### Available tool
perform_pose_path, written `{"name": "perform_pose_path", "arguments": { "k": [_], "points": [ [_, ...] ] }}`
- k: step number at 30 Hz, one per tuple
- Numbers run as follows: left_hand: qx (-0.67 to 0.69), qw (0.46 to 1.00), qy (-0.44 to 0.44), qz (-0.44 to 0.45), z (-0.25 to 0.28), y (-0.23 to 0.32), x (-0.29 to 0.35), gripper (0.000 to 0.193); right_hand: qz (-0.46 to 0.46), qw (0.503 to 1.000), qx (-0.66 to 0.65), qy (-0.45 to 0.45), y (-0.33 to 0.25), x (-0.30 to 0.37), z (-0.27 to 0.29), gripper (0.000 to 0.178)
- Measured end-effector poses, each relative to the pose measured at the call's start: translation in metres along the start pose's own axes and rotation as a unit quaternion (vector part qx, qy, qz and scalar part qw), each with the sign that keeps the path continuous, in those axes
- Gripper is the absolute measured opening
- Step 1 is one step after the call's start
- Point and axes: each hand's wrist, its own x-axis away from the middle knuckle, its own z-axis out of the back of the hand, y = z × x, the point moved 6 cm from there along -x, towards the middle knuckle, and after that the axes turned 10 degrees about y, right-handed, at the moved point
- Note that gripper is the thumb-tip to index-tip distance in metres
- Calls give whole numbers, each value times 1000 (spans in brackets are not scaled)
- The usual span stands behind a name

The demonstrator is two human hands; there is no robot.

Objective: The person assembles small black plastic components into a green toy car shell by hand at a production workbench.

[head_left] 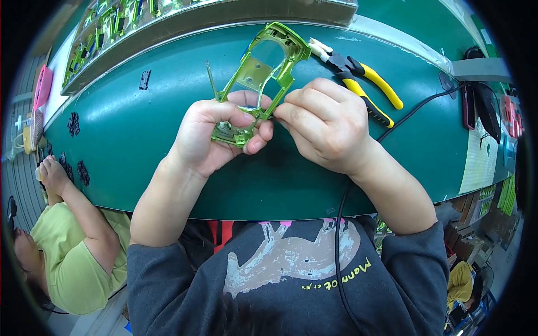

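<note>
My left hand is closed around the lower end of a shiny green plastic housing frame with large openings. The frame is tilted above the green tabletop, its wide end pointing away from me. A thin greenish strip sticks up beside my left thumb; whether it belongs to the frame, I cannot tell. My right hand has its fingers pinched together at the frame's right edge. A small dark bit shows at those fingertips, too hidden to name. Pliers with yellow and black handles and pale-wrapped jaw tips lie beyond my right hand.
A tray of similar green parts runs along the far left. A small black piece and several black parts lie leftward. A black cable crosses the table's right side. A co-worker in a yellow-green shirt sits at left.
</note>
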Motion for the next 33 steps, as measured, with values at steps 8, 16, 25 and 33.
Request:
{"name": "perform_pose_path", "arguments": {
  "k": [8,16,25,33],
  "points": [
    [-1,997,-52,-63,-7,14,14,45,-246,957,-133,73,43,-17,38,22],
    [-139,971,-72,-183,-13,20,20,41,-477,790,-385,3,61,7,20,23],
    [-598,520,-59,-607,-55,21,43,48,-335,865,-364,-80,45,-6,18,19],
    [-640,447,-76,-621,-59,18,46,46,-206,943,-249,-81,31,-15,23,13]
  ]
}}
